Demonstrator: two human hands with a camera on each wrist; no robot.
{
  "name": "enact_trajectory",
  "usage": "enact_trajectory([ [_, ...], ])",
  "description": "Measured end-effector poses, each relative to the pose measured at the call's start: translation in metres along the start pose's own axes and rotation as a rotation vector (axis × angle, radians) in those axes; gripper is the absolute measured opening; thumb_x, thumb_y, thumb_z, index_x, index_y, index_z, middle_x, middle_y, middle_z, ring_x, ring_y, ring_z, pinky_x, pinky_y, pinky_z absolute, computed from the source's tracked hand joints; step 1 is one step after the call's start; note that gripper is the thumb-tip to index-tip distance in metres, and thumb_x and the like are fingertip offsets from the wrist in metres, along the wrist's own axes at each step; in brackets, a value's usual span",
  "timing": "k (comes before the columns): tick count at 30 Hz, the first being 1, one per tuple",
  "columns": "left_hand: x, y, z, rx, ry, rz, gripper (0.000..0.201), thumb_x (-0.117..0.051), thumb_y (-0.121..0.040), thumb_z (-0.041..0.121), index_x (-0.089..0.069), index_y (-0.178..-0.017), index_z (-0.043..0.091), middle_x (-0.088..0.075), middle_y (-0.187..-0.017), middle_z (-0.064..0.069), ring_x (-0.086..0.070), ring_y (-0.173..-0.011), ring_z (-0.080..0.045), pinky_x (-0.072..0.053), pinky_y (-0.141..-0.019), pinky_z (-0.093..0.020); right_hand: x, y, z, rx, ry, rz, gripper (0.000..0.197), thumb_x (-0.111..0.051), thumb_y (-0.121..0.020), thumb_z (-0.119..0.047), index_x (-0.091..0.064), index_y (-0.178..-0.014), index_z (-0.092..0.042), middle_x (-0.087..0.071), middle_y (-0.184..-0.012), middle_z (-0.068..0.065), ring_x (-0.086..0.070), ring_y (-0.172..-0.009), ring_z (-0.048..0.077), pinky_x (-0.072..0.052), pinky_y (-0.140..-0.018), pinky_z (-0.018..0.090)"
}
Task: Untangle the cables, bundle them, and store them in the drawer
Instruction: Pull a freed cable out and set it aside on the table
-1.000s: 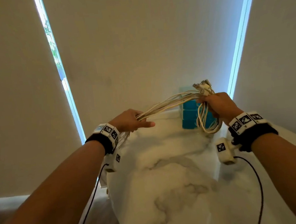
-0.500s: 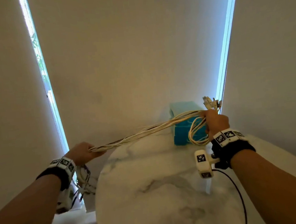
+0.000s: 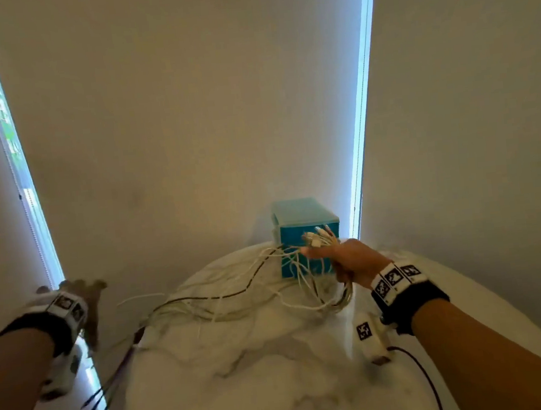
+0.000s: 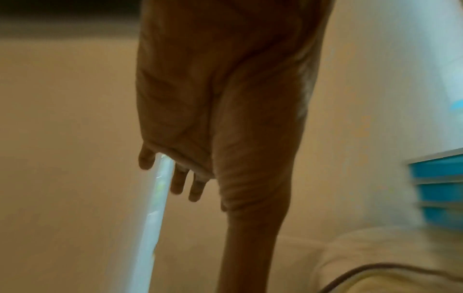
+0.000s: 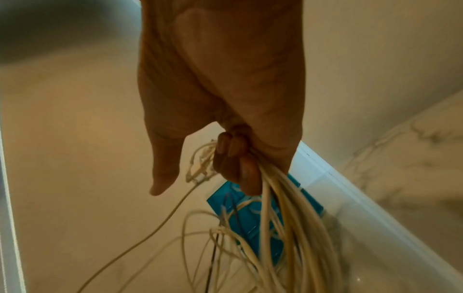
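Several white cables and one dark cable [image 3: 225, 296] lie slack across the round marble table [image 3: 280, 385]. Their free ends [image 3: 105, 392] hang off its left edge. My right hand [image 3: 340, 261] grips the gathered end of the cables, and the connectors [image 3: 315, 237] stick out above its thumb. In the right wrist view the fingers [image 5: 233, 158] curl round the white cable bunch [image 5: 288, 222]. My left hand [image 3: 83, 295] is blurred, left of the table, fingers [image 4: 177, 184] straight and holding nothing. The blue drawer unit [image 3: 304, 231] stands at the table's far edge, just behind my right hand.
Closed blinds fill the background, with bright window strips at left [image 3: 9, 147] and right [image 3: 362, 113]. The table's near half [image 3: 260, 354] holds no objects. In the left wrist view the drawer unit [image 4: 441, 188] shows stacked blue drawer fronts.
My left hand has let go of the cables and swung out to the left. The taut bunch has dropped slack onto the table. My right hand keeps its grip.
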State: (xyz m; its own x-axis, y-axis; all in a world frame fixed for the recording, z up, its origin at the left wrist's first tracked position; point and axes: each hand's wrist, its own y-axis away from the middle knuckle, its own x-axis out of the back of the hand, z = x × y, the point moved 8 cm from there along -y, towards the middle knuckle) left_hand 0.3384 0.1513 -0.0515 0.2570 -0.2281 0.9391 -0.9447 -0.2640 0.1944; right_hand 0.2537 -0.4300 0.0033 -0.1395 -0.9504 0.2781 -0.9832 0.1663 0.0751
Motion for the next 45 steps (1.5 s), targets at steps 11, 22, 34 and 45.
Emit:
enact_trajectory([
  [11, 0.218, 0.252, 0.327, -1.120, 0.629, 0.281, 0.133, -0.093, -0.070, 0.062, -0.008, -0.169, 0.034, -0.024, -0.172, 0.006, -0.030, -0.153, -0.014, -0.027, -0.124, -0.034, -0.022, 0.045, -0.048, 0.148, -0.824, -0.076, 0.056, -0.071, -0.101, -0.036, -0.041, -0.055, -0.025, -0.026, -0.045, -0.006, -0.023, -0.039, 0.008, -0.024, -0.038, 0.023],
  [22, 0.146, 0.201, 0.329, -0.956, 0.563, 0.060, 0.057, -0.069, -0.087, 0.075, -0.077, -0.087, 0.019, -0.077, -0.076, -0.006, -0.064, -0.058, -0.011, -0.054, -0.070, -0.028, 0.007, 0.046, -0.037, 0.119, -1.097, -0.079, 0.067, -0.047, -0.111, -0.051, -0.029, -0.053, -0.024, -0.018, -0.046, -0.003, -0.021, -0.040, 0.015, -0.028, -0.052, 0.031],
  [34, 0.252, 0.138, 0.157, -0.582, 0.066, 0.985, 0.021, -0.077, -0.093, 0.033, -0.061, -0.082, 0.024, -0.066, -0.070, 0.000, -0.062, -0.062, -0.027, -0.044, -0.077, -0.038, -0.020, 0.051, -0.099, 0.317, -1.097, -0.216, 0.059, -0.046, -0.109, -0.055, -0.037, -0.062, -0.021, -0.026, -0.052, -0.001, -0.033, -0.050, 0.016, -0.058, -0.080, 0.038],
  [45, 0.106, 0.070, 0.075, -0.067, -0.032, 0.472, 0.086, -0.044, -0.074, 0.099, -0.059, -0.137, 0.042, -0.062, -0.135, -0.001, -0.053, -0.130, -0.030, -0.037, -0.108, -0.050, 0.019, 0.043, -0.014, 0.184, -0.790, -0.047, 0.057, -0.048, -0.110, -0.049, -0.054, -0.063, -0.018, -0.036, -0.052, 0.001, -0.054, -0.050, 0.018, -0.061, -0.077, 0.039],
])
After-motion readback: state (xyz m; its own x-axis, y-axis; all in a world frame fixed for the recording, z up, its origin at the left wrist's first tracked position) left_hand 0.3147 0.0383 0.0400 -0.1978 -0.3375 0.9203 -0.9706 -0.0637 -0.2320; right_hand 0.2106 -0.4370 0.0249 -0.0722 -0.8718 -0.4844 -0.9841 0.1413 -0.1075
